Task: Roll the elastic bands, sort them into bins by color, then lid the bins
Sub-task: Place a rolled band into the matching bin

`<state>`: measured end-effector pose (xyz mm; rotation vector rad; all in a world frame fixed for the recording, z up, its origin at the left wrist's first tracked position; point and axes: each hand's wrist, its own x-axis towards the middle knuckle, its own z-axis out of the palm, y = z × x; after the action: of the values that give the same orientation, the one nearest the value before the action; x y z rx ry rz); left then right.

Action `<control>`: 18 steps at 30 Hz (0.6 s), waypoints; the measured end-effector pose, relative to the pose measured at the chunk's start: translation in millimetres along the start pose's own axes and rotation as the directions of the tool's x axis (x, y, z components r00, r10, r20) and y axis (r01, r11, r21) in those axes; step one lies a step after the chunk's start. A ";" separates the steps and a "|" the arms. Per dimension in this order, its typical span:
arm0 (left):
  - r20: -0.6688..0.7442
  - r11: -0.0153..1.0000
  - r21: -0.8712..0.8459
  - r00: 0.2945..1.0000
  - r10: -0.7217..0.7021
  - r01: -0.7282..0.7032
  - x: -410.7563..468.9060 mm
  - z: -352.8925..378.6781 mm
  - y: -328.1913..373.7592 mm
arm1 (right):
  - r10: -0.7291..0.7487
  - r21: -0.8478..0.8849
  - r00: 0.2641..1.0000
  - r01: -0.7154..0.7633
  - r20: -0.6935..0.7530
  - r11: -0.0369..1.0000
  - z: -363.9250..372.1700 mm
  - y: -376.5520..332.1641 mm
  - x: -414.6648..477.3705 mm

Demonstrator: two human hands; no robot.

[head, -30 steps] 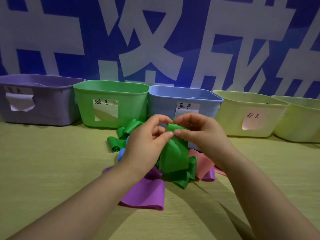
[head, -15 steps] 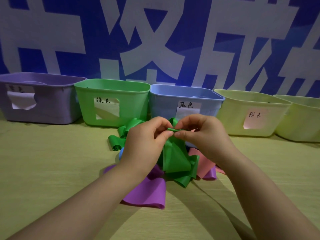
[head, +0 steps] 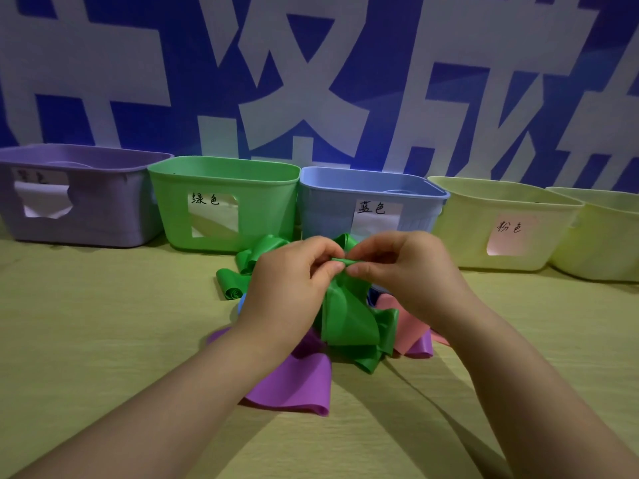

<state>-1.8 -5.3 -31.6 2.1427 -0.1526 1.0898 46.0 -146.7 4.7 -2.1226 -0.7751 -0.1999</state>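
Head view: both hands meet over the middle of the table (head: 103, 340), above a loose heap of bands. The left hand (head: 287, 281) pinches the top edge of a green band (head: 345, 316) between thumb and forefinger. The right hand (head: 404, 271) pinches the same edge from the other side, and the fingertips of the two hands nearly touch. Between them the edge is turned over into a narrow first roll; the rest of the band hangs unrolled down onto the heap. Under it lie a purple band (head: 294, 382) spread toward the near side, a pink band (head: 404, 326) to the right, and a sliver of blue band (head: 242, 300) by the left wrist. Left of the heap lies a rolled green band (head: 230, 288), coil end facing the camera. A looped green band (head: 262, 250) sits behind the left hand, close to the green bin (head: 262, 209). The back row, from the left: purple bin (head: 100, 216), green bin, blue bin (head: 325, 216), pale yellow bin (head: 463, 229), second yellow bin (head: 605, 243). The first four carry paper labels on their fronts.
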 end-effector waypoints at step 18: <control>0.138 0.997 0.032 0.989 0.060 -0.065 -0.2 2.2 -0.6 | -0.067 -0.248 0.993 0.088 0.093 0.965 -3.1 -2.8 -2.2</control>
<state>-0.2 -6.3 -32.9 2.2592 -0.2674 0.9876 43.0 -148.8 7.6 -2.3534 -0.9247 -0.2648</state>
